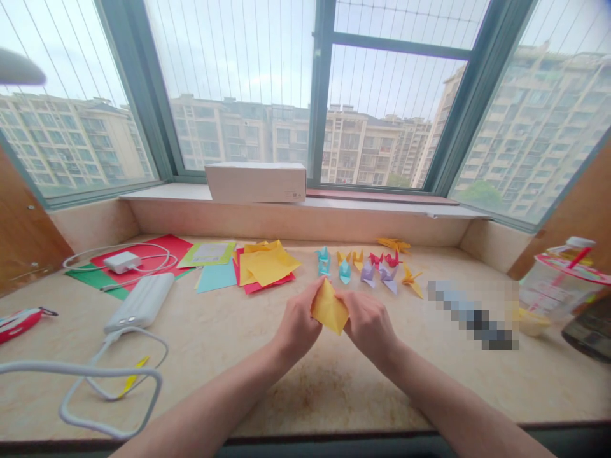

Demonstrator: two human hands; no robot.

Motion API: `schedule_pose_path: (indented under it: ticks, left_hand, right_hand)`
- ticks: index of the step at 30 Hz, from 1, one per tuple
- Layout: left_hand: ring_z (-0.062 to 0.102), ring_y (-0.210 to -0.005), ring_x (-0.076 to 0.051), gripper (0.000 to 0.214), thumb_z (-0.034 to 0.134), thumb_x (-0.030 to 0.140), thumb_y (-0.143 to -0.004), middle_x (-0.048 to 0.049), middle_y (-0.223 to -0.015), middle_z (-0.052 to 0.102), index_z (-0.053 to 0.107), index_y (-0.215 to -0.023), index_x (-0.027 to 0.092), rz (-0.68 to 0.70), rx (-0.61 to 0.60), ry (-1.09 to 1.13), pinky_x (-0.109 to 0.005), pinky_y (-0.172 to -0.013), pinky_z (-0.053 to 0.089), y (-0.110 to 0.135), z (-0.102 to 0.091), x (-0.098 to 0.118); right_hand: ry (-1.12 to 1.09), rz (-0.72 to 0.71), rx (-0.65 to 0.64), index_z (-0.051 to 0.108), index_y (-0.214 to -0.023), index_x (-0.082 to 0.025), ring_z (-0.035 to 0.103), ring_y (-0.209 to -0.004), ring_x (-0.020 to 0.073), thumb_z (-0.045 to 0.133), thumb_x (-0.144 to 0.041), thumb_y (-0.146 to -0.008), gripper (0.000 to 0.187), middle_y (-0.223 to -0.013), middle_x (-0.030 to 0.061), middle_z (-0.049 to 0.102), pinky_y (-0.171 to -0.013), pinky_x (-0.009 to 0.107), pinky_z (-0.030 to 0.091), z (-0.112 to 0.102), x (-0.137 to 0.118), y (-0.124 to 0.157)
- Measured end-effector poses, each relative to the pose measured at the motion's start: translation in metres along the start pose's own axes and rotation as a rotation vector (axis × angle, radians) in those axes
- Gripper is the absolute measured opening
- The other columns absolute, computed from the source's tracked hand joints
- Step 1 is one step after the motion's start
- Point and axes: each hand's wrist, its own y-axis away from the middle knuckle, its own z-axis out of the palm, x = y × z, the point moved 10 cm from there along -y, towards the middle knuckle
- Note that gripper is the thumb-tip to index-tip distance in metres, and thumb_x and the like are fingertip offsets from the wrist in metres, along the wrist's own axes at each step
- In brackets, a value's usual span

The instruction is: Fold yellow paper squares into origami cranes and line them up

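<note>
Both our hands are closed in on one yellow folded paper (330, 308), our left hand (300, 318) pinching its left side and our right hand (370, 321) its right; where the fingers sit behind it, we can't tell. It's up in front of us, roughly mid-view, showing as a kite-like diamond. One tip points away toward the window, the other back at us, so the long axis runs pretty much front to back, with the near tip leaning a bit right.

Just past our hands there's a bunch of little folded cranes (344, 272) in teal, yellow, purple and red. Left of those we've got a pile of yellow sheets (270, 264) over red ones, then a white power bank (140, 302) nearer us. A long white box (255, 182) sits on the sill.
</note>
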Motion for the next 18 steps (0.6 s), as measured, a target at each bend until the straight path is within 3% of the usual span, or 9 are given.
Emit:
schedule_pose_path:
  ticks: [3,7,14,18]
  left_hand:
    - [0.062,-0.117,-0.026,0.061,0.051,0.002,-0.073,-0.0105,-0.128,0.066,0.056,-0.131,0.017,-0.03,-0.012,0.088,-0.039,-0.101,0.047,-0.001,0.004,-0.01]
    - [0.06,-0.12,-0.025,0.061,0.056,0.006,-0.075,-0.0113,-0.133,0.062,0.052,-0.135,0.017,-0.096,-0.083,0.414,-0.039,-0.102,0.047,-0.002,0.014,-0.016]
    - [0.058,-0.122,-0.029,0.068,0.073,0.035,-0.079,-0.0141,-0.141,0.054,0.046,-0.141,0.023,-0.172,-0.366,0.811,-0.04,-0.099,0.048,0.005,0.031,0.009]
    - [0.065,-0.108,-0.026,0.05,0.061,0.046,-0.088,-0.0128,-0.127,0.064,0.056,-0.13,0.02,-0.29,-0.282,0.819,-0.033,-0.085,0.053,0.004,0.028,-0.005]
  right_hand:
    - [-0.042,0.039,-0.009,0.06,-0.107,-0.019,0.068,-0.073,0.0225,0.049,-0.014,-0.09,0.021,-0.085,0.0097,0.072,-0.066,0.031,0.05,0.003,0.01,0.001]
    - [-0.332,0.096,0.034,0.061,-0.105,-0.022,0.069,-0.088,0.022,0.047,-0.011,-0.087,0.025,-0.1,0.0076,0.072,-0.074,0.031,0.053,0.001,0.029,-0.001]
    - [-0.597,0.198,0.111,0.068,-0.093,-0.024,0.069,-0.089,0.0213,0.058,-0.02,-0.089,0.011,-0.096,0.0067,0.073,-0.076,0.032,0.054,-0.008,0.059,-0.002]
    - [-0.583,0.104,0.081,0.07,-0.096,-0.024,0.068,-0.09,0.0204,0.054,-0.019,-0.092,0.018,-0.099,0.0076,0.071,-0.077,0.033,0.054,-0.011,0.05,-0.004]
